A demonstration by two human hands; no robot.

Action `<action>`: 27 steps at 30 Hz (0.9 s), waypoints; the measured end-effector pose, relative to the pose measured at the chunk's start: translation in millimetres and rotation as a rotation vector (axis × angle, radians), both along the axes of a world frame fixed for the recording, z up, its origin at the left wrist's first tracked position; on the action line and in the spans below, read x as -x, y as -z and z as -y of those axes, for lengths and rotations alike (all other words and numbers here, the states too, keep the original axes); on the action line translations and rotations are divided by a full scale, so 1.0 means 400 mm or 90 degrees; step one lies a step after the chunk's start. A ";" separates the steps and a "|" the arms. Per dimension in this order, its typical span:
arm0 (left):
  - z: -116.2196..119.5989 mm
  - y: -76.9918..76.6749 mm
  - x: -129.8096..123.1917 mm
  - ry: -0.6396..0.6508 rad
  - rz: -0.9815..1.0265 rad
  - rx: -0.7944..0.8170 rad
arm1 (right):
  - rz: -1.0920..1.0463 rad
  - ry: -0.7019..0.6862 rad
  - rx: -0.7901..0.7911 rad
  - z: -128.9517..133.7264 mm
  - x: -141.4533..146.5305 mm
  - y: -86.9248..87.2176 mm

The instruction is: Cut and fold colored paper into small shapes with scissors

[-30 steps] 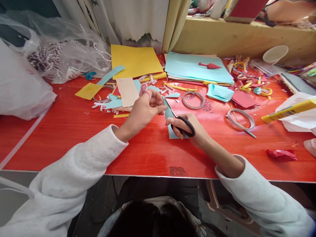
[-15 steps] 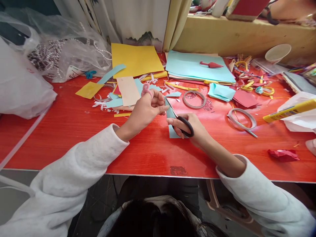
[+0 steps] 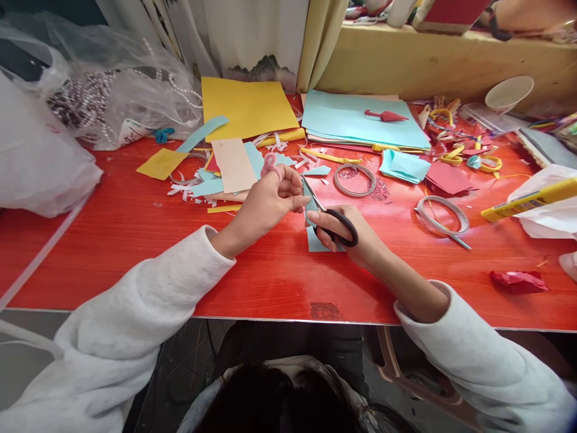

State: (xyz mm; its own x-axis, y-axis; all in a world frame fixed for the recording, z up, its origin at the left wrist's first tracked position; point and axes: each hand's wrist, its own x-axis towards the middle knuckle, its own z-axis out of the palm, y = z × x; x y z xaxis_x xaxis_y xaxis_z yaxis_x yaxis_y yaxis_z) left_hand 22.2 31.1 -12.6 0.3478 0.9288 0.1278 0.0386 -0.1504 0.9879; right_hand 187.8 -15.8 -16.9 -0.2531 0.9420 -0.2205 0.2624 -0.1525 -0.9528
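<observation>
My left hand point(image 3: 279, 195) pinches a small piece of light blue paper point(image 3: 311, 206) between thumb and fingers; a pink fuzzy ring point(image 3: 271, 166) sits on one of its fingers. In my right hand point(image 3: 345, 231) is a pair of black-handled scissors point(image 3: 347, 227), its fingers through the loops. The blades point up and away, lying along the blue paper close to my left fingertips. Another light blue piece point(image 3: 318, 242) lies on the red table point(image 3: 265, 276) beneath my right hand and is partly hidden by it.
Yellow point(image 3: 247, 108) and light blue sheets point(image 3: 351, 117) lie at the back. Paper scraps point(image 3: 232, 165) spread left of centre. Tape rolls point(image 3: 354, 180), folded blue paper point(image 3: 404, 166), red paper point(image 3: 448, 178) and a yellow glue stick point(image 3: 529, 201) lie rightward. Plastic bags point(image 3: 40, 144) fill the left.
The scissor handles have swung slightly to the right and the loops have spread a little. My left hand still pinches the blue paper, nearly in the same place.
</observation>
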 end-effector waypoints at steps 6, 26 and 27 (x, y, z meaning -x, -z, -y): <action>0.000 0.004 0.003 0.007 -0.005 -0.011 | 0.011 0.031 -0.009 0.002 0.005 0.004; -0.003 -0.004 0.001 0.032 0.004 0.023 | 0.008 0.029 -0.009 0.002 0.007 0.003; -0.004 -0.004 0.002 0.035 0.005 0.025 | 0.009 0.030 -0.012 0.003 0.007 0.004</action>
State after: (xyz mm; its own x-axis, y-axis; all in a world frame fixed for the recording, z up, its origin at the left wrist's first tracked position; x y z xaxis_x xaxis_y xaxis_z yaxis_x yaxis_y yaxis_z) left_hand 21.4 32.8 -10.9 0.3976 0.9126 0.0953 0.0236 -0.1140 0.9932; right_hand 184.9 -16.8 -18.5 -0.2059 0.9567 -0.2056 0.2690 -0.1466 -0.9519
